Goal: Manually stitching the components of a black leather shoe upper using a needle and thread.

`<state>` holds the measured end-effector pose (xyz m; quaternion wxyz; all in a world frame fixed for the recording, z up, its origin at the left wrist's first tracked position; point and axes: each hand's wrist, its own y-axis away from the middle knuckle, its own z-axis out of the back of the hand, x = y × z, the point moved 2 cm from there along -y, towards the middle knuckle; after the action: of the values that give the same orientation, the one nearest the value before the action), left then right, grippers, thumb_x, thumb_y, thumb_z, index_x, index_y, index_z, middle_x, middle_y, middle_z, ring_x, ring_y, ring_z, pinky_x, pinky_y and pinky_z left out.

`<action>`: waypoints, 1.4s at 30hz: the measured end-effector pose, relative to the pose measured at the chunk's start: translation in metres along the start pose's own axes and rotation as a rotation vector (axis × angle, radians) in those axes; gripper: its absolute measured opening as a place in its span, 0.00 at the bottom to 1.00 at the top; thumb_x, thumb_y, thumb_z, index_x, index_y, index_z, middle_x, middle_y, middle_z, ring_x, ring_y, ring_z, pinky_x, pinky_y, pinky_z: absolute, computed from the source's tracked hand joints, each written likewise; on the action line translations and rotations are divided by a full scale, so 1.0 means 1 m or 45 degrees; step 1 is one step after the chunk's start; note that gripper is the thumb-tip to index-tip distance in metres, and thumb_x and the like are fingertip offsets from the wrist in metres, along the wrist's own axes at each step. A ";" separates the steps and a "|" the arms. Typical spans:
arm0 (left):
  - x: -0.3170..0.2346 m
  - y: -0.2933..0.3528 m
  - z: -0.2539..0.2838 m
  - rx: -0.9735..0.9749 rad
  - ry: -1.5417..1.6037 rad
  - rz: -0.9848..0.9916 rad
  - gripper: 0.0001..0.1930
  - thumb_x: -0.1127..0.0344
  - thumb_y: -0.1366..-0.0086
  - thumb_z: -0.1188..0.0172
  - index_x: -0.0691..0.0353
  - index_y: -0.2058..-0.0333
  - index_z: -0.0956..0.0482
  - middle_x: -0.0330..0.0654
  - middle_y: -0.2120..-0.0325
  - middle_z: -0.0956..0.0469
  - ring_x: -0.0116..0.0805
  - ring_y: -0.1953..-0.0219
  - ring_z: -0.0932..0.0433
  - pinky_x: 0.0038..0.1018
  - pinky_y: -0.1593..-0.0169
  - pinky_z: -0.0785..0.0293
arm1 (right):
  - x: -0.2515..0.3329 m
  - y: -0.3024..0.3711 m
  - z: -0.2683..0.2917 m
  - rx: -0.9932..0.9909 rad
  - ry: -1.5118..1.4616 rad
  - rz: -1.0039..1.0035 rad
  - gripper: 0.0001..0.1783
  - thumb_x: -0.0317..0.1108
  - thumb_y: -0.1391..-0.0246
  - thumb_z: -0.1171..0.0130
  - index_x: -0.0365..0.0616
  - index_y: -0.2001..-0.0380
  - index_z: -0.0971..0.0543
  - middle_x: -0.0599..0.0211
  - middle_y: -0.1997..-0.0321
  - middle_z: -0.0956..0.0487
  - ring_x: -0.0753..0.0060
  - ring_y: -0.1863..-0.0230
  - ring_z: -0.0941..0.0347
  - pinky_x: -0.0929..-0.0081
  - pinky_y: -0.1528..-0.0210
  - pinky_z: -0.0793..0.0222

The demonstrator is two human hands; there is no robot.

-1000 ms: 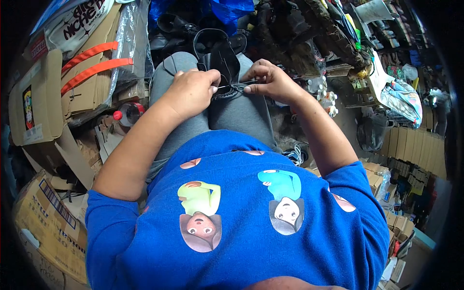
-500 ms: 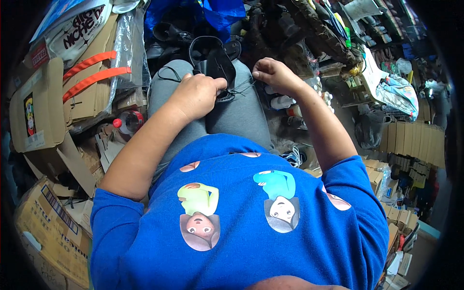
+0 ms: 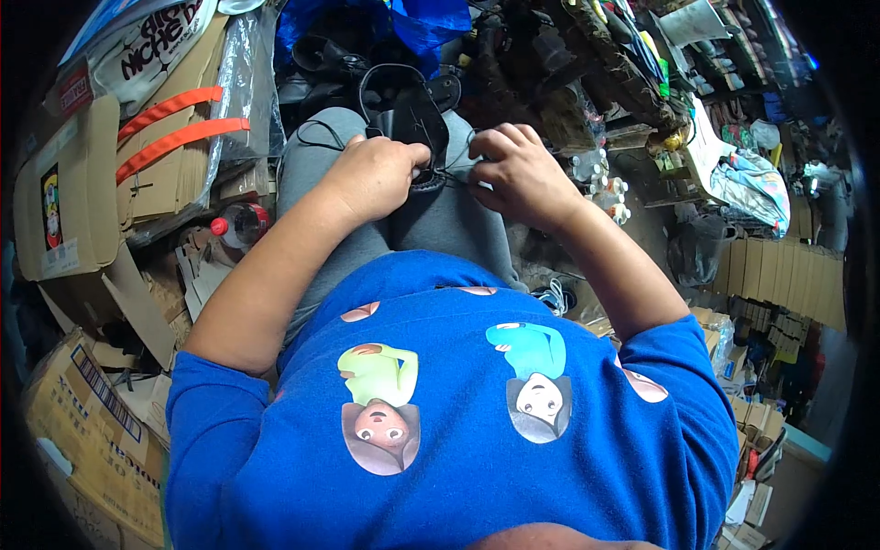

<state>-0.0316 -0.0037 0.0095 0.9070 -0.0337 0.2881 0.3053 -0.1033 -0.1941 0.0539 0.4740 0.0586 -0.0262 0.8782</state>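
Note:
A black shoe (image 3: pixel 423 128) lies across my grey-trousered knees, its open strap-like upper pointing away from me. My left hand (image 3: pixel 378 176) is closed on the shoe's near left edge, thumb toward its inside; what lies under the fingers is hidden. Just right of the shoe, my right hand (image 3: pixel 524 176) has curled fingers, at the black thread (image 3: pixel 453 170) that runs from the shoe's near edge. The thread's exact place in the fingers is hard to make out. Another loop of black cord (image 3: pixel 321 134) rests on my left knee.
Flattened cardboard (image 3: pixel 174 174) with orange straps and a red-capped bottle (image 3: pixel 240 225) stand on the left. More black shoes (image 3: pixel 321 57) and a blue plastic bag (image 3: pixel 431 27) lie beyond my knees. Small bottles (image 3: pixel 607 197) and a cluttered shelf are on the right.
My right hand has moved left and slightly nearer, from out beside my right knee to close by the shoe. My left hand stays on the shoe, nearly unmoved.

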 end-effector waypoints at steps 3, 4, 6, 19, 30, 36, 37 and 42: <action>0.000 0.000 -0.001 -0.038 -0.025 0.018 0.09 0.69 0.42 0.49 0.54 0.66 0.21 0.44 0.73 0.20 0.44 0.65 0.21 0.42 0.54 0.33 | 0.007 0.014 0.019 0.037 0.003 -0.056 0.12 0.39 0.60 0.37 0.53 0.69 0.20 0.69 0.56 0.27 0.65 0.51 0.34 0.63 0.46 0.42; 0.002 0.001 -0.002 -0.038 -0.025 0.017 0.09 0.69 0.42 0.49 0.54 0.66 0.21 0.44 0.73 0.20 0.44 0.65 0.21 0.42 0.54 0.33 | 0.008 0.013 0.020 0.038 0.003 -0.057 0.12 0.39 0.60 0.37 0.53 0.69 0.20 0.69 0.56 0.27 0.65 0.51 0.34 0.63 0.46 0.42; 0.005 0.002 -0.003 -0.070 -0.021 -0.033 0.06 0.68 0.42 0.49 0.56 0.67 0.24 0.47 0.73 0.21 0.48 0.63 0.23 0.43 0.58 0.33 | 0.007 0.003 0.022 -0.187 0.023 -0.149 0.16 0.40 0.61 0.37 0.53 0.65 0.21 0.69 0.56 0.27 0.65 0.51 0.34 0.62 0.45 0.43; 0.004 0.037 0.002 -0.293 -0.350 -0.210 0.07 0.72 0.46 0.50 0.53 0.69 0.27 0.37 0.75 0.25 0.40 0.66 0.25 0.38 0.60 0.36 | -0.008 -0.031 -0.018 0.112 0.136 0.174 0.06 0.36 0.51 0.48 0.58 0.67 0.26 0.74 0.76 0.24 0.67 0.65 0.27 0.66 0.58 0.40; 0.029 0.080 0.030 -0.442 -0.138 -0.029 0.07 0.72 0.46 0.44 0.59 0.67 0.27 0.43 0.74 0.25 0.44 0.66 0.26 0.36 0.60 0.36 | -0.080 0.045 0.009 -0.235 -1.240 -1.043 0.05 0.33 0.47 0.40 0.44 0.72 0.23 0.76 0.77 0.26 0.77 0.73 0.30 0.75 0.58 0.34; 0.016 0.051 0.013 -0.401 -0.152 -0.198 0.04 0.71 0.44 0.44 0.60 0.68 0.27 0.44 0.75 0.24 0.44 0.66 0.26 0.37 0.61 0.36 | -0.043 -0.020 0.036 -0.935 -2.328 -0.344 0.13 0.38 0.41 0.46 0.38 0.63 0.23 0.67 0.69 0.23 0.75 0.67 0.28 0.77 0.62 0.33; 0.016 0.050 0.012 -0.388 -0.159 -0.189 0.05 0.71 0.45 0.44 0.60 0.68 0.27 0.45 0.75 0.25 0.44 0.66 0.26 0.37 0.61 0.36 | -0.032 -0.029 0.039 -0.859 -2.450 -0.171 0.14 0.40 0.39 0.48 0.38 0.62 0.24 0.66 0.68 0.23 0.72 0.66 0.28 0.74 0.61 0.32; 0.013 0.048 0.004 -0.397 -0.202 -0.193 0.06 0.73 0.47 0.44 0.59 0.69 0.27 0.44 0.75 0.25 0.44 0.66 0.27 0.37 0.60 0.36 | 0.009 -0.058 -0.004 -0.161 -0.321 -0.467 0.23 0.50 0.50 0.39 0.39 0.62 0.23 0.58 0.65 0.23 0.58 0.60 0.25 0.64 0.59 0.31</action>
<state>-0.0485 0.0429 0.0118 0.9311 -0.1712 0.1614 0.2787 -0.0604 -0.1543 0.0507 0.6212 0.1419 -0.1291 0.7598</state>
